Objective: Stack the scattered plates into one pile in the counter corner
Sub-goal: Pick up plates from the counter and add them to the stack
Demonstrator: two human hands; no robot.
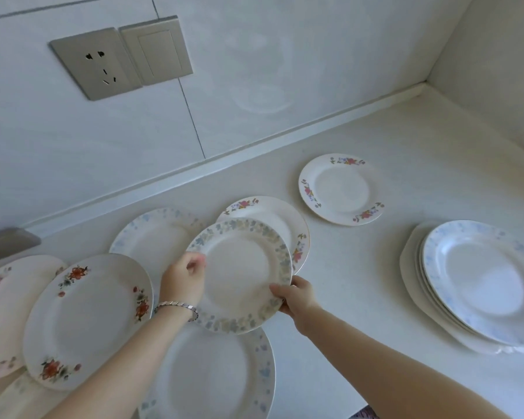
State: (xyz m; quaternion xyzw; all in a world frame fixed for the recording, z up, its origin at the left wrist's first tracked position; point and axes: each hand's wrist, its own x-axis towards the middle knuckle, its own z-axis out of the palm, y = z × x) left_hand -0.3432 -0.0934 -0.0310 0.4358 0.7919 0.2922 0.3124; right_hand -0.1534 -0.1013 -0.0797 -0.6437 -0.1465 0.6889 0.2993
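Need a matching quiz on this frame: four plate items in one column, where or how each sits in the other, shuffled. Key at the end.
Column 1
1. leaf-rim plate
2. red-flower plate
3. far pink-flower plate
4. plate pile

Column 2
A. lies alone on the counter, touching no other plate
B. at the right, with a blue-speckled plate on top
C. held at its rim by the left hand and the right hand
D. at the left, overlapping a pale plate

Pairs: 1-C, 2-D, 3-A, 4-B
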